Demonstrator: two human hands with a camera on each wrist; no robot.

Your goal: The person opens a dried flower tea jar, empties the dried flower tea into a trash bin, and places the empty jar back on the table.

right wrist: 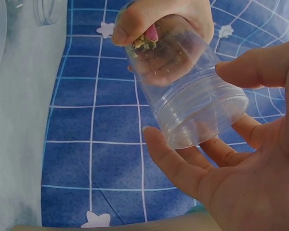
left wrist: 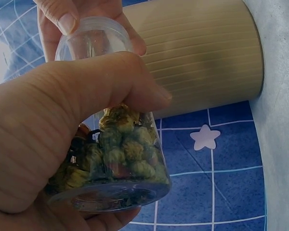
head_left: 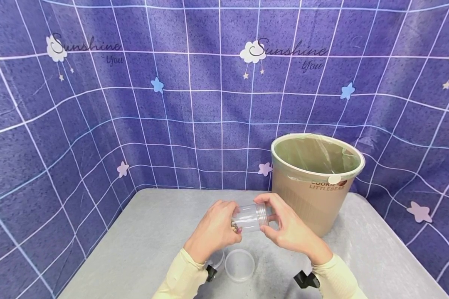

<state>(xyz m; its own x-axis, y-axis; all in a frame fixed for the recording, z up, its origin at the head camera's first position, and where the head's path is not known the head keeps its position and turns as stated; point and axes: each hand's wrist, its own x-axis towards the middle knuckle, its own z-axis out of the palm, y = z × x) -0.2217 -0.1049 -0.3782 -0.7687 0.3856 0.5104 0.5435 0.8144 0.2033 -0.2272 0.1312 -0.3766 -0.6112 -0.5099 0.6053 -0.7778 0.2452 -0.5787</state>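
Note:
A clear plastic jar (head_left: 250, 217) is tilted nearly onto its side above the table. My left hand (head_left: 218, 226) grips it round its base end. Dried flower buds (left wrist: 130, 149), greenish-yellow, lie at that end, and a pink bud (right wrist: 151, 32) shows through the wall. My right hand (head_left: 289, 228) holds the ridged mouth end (right wrist: 202, 115) between thumb and fingers, its palm facing the end. Whether a clear lid covers the mouth, I cannot tell. Beneath the hands, a round clear plastic piece (head_left: 240, 265) rests on the table.
A beige bin (head_left: 307, 203) with a green liner stands at the back right, close beyond my right hand. Another clear container (head_left: 218, 259) is partly hidden by my left wrist. The grey table (head_left: 164, 220) meets a blue gridded curtain (head_left: 202, 137) behind.

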